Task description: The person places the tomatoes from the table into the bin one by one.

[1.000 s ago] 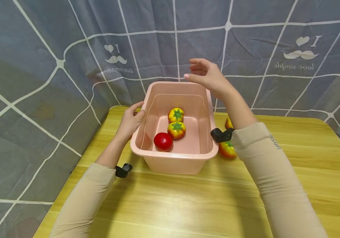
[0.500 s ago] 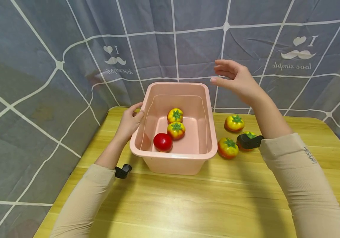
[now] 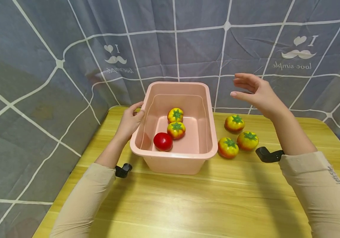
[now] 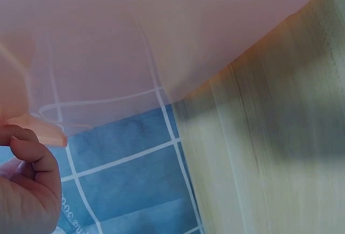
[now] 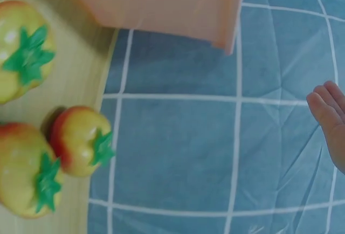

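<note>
The pink plastic tub (image 3: 173,165) stands in the middle of the frame. On its floor, a smooth red round fruit (image 3: 163,142) sits at lower left; next to it, running towards the back, are a nearer yellow-red tomato (image 3: 176,130) and a farther yellow-red tomato (image 3: 175,115), each capped with a green star of leaves.

Over on the tub's left edge, the person's left hand (image 3: 130,121) pinches the rim between thumb and bent fingers. The right hand (image 3: 259,92) hangs in the air, right of centre, thumb apart from its loosely bent fingers, holding nothing. Below it are three more: a back tomato (image 3: 234,123), a right-hand tomato (image 3: 248,140), and a front tomato (image 3: 228,147) just beside the tub.

Everything rests on a wood-grain table (image 3: 182,201). Both beige sleeves have a black wrist mount beside the cuff; small letters run along the right sleeve (image 3: 315,185), too small for me to read surely. The grey-blue curtain (image 3: 196,46) carries, upper left and upper right, "I", a heart, a moustache and "love simple", all reversed.
</note>
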`<action>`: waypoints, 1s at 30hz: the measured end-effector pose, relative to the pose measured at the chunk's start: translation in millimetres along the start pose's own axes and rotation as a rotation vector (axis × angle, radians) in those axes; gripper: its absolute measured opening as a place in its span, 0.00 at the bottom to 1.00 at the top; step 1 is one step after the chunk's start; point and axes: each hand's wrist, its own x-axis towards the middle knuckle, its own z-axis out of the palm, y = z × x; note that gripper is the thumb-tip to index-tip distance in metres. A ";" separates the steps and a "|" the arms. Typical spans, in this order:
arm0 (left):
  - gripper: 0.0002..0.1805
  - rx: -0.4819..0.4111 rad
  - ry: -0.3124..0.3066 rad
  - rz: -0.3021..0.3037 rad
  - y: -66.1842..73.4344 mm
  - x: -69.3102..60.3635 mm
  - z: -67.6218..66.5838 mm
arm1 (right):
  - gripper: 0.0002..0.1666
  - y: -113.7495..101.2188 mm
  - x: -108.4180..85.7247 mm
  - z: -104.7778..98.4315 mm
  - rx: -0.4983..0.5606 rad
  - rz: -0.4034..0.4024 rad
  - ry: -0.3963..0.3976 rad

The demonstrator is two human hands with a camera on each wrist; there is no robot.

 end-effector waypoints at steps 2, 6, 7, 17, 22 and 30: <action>0.26 -0.003 0.001 0.000 0.0 0.2 -0.1 | 0.39 6.1 -4.0 -1.8 -0.001 0.013 0.001; 0.26 0.000 0.004 0.003 0.0 1.0 -0.6 | 0.39 18.3 -11.7 -4.9 -0.005 0.027 0.003; 0.26 0.001 0.004 0.003 0.1 1.2 -0.7 | 0.39 21.6 -13.4 -5.8 -0.008 0.032 0.002; 0.27 -0.009 -0.006 -0.005 1.4 2.0 -0.9 | 0.40 54.4 -28.6 -15.6 -0.056 0.115 -0.004; 0.26 -0.014 -0.007 -0.006 1.1 1.0 -0.6 | 0.40 71.8 -36.6 -16.6 -0.049 0.135 -0.005; 0.27 -0.022 -0.011 -0.022 1.0 0.0 0.1 | 0.40 101.4 -47.7 -13.0 -0.036 0.149 -0.009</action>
